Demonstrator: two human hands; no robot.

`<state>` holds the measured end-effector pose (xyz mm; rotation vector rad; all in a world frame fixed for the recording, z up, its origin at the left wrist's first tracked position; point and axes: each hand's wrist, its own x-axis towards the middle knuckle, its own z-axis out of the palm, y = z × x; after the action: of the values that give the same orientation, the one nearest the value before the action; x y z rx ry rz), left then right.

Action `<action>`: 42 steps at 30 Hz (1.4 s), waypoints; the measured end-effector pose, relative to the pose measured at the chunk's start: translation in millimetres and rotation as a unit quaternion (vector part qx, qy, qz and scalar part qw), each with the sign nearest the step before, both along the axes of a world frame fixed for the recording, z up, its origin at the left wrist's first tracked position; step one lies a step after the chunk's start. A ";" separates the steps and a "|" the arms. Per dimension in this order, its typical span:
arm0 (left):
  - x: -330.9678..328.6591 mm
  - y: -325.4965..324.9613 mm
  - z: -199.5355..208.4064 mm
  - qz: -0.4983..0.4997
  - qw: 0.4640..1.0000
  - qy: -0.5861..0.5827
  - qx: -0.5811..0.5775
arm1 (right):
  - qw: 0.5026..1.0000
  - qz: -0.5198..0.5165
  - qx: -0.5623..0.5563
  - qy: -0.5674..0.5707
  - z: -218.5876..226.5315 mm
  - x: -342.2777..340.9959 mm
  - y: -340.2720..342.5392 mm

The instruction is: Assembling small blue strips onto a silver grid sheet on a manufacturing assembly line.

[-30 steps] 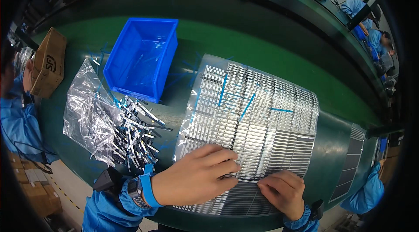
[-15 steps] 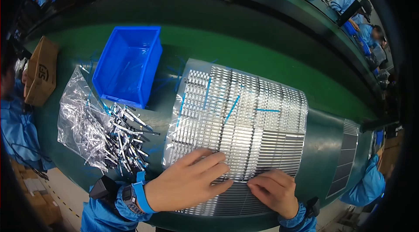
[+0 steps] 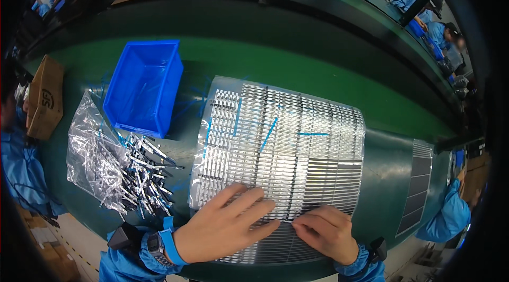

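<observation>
A large sheet (image 3: 275, 139) in a clear backing lies in front of me, covered with close rows of narrow silver strips. Its lower right part shows dark, striped ground. My left hand (image 3: 225, 223) rests on the near part of the sheet, fingers spread and palm down. Just to its right, my right hand (image 3: 328, 231) has thumb and forefinger pinched together at the edge between silver rows and dark ground; whatever they grip is too small to make out. Two thin blue strips, one slanted (image 3: 269, 134) and one level (image 3: 314, 134), lie across the rows.
Left of the sheet, a heap of loose silver and black strips (image 3: 146, 176) spills beside a clear plastic bag (image 3: 93, 149). Behind it stands a blue bin (image 3: 143, 88). A cardboard box (image 3: 46, 96) is at far left, another dark panelled sheet (image 3: 414, 192) at right. People sit nearby.
The whole view has shifted slightly, so the sheet, bin and heap appear a little further left. Both hands keep nearly the same place on the sheet, with the right still pinched.
</observation>
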<state>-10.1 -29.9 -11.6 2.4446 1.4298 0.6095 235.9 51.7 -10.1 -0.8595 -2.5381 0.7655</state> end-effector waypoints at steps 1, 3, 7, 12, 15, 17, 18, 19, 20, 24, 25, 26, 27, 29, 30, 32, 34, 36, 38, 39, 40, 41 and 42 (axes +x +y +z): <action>4.0 1.4 0.7 0.001 1.000 0.008 0.004 | 1.000 -0.004 0.001 0.002 0.0 2.5 0.5; 4.0 -3.0 2.0 0.008 1.000 0.016 0.007 | 1.000 -0.001 0.014 0.019 -0.1 -2.4 -0.3; 6.0 -5.9 -0.1 0.032 0.999 0.021 0.016 | 1.000 -0.001 0.013 0.022 -2.2 -5.3 -0.8; 11.9 -6.1 -0.3 0.037 0.999 0.029 0.022 | 0.999 0.003 0.010 0.052 -5.5 -1.9 0.3; 13.0 -6.3 1.3 0.035 0.998 0.037 0.025 | 0.997 -0.022 -0.055 0.044 2.5 -3.6 0.8; 13.0 -5.9 1.4 0.033 0.998 0.038 0.024 | 0.995 -0.035 -0.080 0.040 3.9 -0.3 2.1; 12.8 -6.1 1.3 0.034 0.998 0.038 0.025 | 0.993 -0.047 -0.104 0.036 4.5 0.7 2.4; 12.6 -6.5 1.0 0.035 0.998 0.035 0.025 | 0.993 -0.046 -0.103 0.036 4.1 0.2 2.4; 12.3 -6.6 0.7 0.035 0.999 0.032 0.024 | 0.992 -0.055 -0.109 0.042 3.0 -0.3 2.3; 6.8 -8.3 0.4 0.038 0.998 0.029 0.030 | 0.988 -0.064 -0.124 0.060 -2.3 -5.9 1.6; 3.7 -9.7 2.4 0.038 0.998 0.031 0.029 | 0.988 -0.059 -0.126 0.063 -2.3 -9.3 1.2; 3.4 -9.0 1.3 0.035 0.999 0.030 0.029 | 0.989 -0.059 -0.122 0.059 -3.3 -9.9 1.9; 3.4 -9.1 0.1 0.039 0.998 0.033 0.028 | 0.989 -0.059 -0.120 0.057 -4.2 -11.4 2.5; 6.9 -9.8 1.0 0.044 0.998 0.025 0.027 | 0.990 -0.064 -0.116 0.049 -0.2 -6.6 3.0; 5.9 -9.8 1.7 0.057 0.997 0.048 0.026 | 0.990 -0.068 -0.112 0.046 -1.1 -10.2 3.4; 11.2 -4.5 0.9 0.044 0.996 -0.002 0.078 | 0.986 -0.102 -0.135 0.007 5.5 -7.5 4.5; 20.8 -11.0 -9.6 0.049 0.997 0.003 0.061 | 0.977 -0.100 -0.189 -0.022 12.0 -8.5 13.2; 11.1 -17.3 2.5 0.047 0.998 -0.004 0.046 | 0.967 -0.084 -0.236 -0.056 20.3 -14.1 21.9; -3.2 -20.8 25.3 -0.006 0.997 -0.062 0.043 | 0.966 -0.056 -0.246 -0.052 19.4 -15.1 32.1; -16.1 -23.0 35.6 -0.008 0.998 -0.051 0.043 | 0.965 -0.032 -0.254 -0.065 19.3 -14.1 35.1; -34.0 -26.3 45.9 0.069 0.998 -0.009 0.006 | 0.968 -0.026 -0.241 -0.061 17.4 -14.0 35.6; -49.8 -24.1 50.1 0.140 0.989 0.025 -0.029 | 0.969 -0.033 -0.240 -0.057 15.9 -12.2 37.1; -64.1 -21.8 53.3 0.217 0.974 0.064 -0.025 | 0.971 -0.019 -0.230 -0.059 15.9 -12.4 37.8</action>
<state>-74.2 -51.7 41.6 2.1749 2.0289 0.4952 223.6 89.5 5.8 -1.1205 -2.4702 1.3605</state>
